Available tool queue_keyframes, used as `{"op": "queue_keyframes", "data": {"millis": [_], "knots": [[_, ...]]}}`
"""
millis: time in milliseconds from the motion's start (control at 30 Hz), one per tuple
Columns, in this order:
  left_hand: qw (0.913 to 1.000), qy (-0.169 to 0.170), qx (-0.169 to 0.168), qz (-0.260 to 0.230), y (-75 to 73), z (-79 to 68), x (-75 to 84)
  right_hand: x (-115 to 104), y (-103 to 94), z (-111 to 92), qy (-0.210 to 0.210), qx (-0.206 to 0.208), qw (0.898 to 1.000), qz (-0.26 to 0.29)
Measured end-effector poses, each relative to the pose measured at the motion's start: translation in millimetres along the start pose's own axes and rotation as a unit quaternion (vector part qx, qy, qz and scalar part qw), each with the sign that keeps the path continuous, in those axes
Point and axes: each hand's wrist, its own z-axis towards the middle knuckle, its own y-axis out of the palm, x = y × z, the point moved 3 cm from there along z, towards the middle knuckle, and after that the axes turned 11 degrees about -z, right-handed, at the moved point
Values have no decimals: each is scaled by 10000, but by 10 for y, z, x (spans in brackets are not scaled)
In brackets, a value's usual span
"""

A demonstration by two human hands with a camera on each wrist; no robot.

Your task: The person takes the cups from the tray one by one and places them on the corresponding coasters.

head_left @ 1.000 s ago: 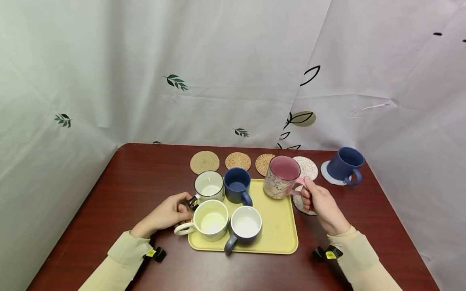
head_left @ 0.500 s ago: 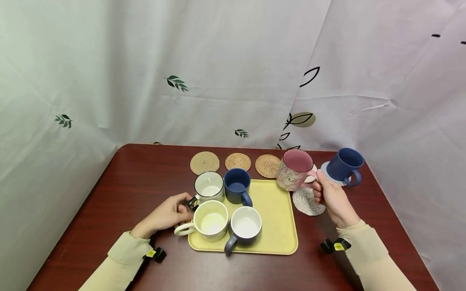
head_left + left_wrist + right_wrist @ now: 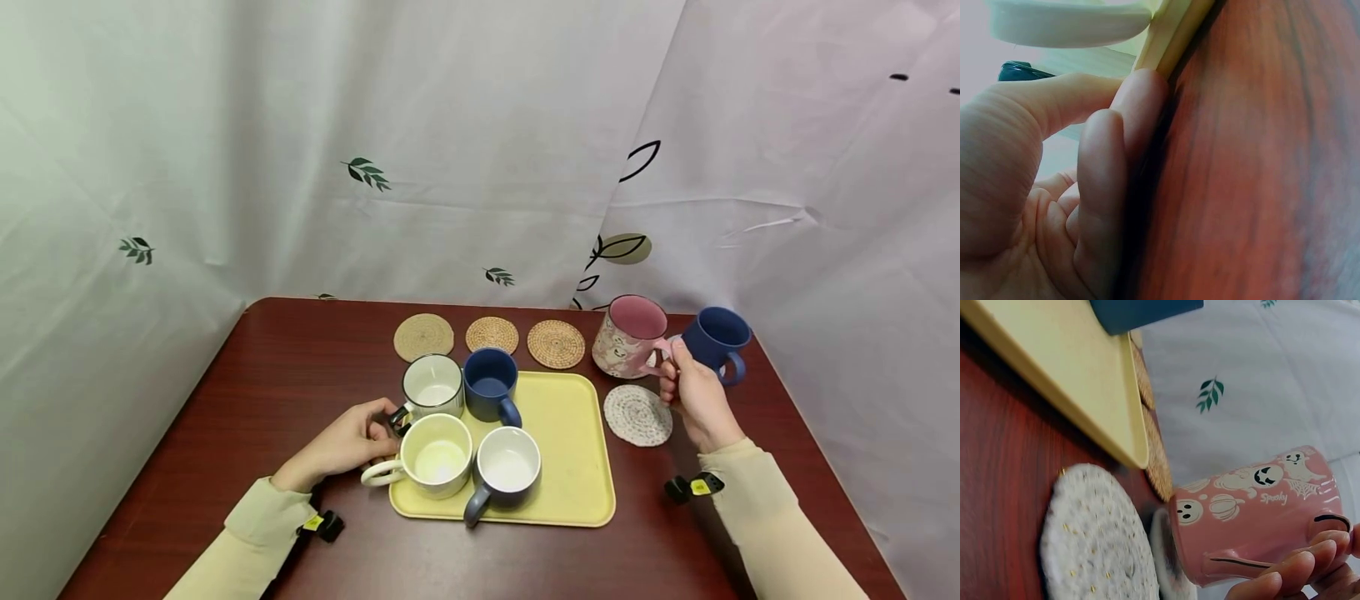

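Note:
My right hand grips the handle of a pink mug with white ghost and pumpkin drawings. In the right wrist view the mug's base is close over a white coaster, which the mug hides in the head view. On the left, my left hand pinches the edge of the yellow tray between thumb and fingers. Upon the tray stand a white mug with a black rim, a navy mug, a cream mug and a grey mug with white inside.
Along the back lie a beige coaster and two woven tan coasters. A speckled white coaster lies right of the tray. Another blue mug sits on a pale coaster at the back right. White curtains hang behind the table.
My right hand has carried the pink mug from above the tray's right side rightward and back, uncovering the speckled coaster and a woven one. The left hand stays at the tray's edge.

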Motion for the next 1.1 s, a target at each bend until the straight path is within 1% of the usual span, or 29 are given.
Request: {"op": "queue_keyframes", "data": {"millis": [133,567,733,1100], "knots": [[10000,22,-5,16,4,4,2,6,-37,44,5,79,10000,-29],[10000,-6,1,-75,12,7,2,41,-134,174,64,230,9996,141],[10000,38,9,-14,10,1,5,44,-149,199,61,217,9996,151],[9999,2,-15,-131,9,-3,15,117,-172,241,39,137,9996,258]]}}
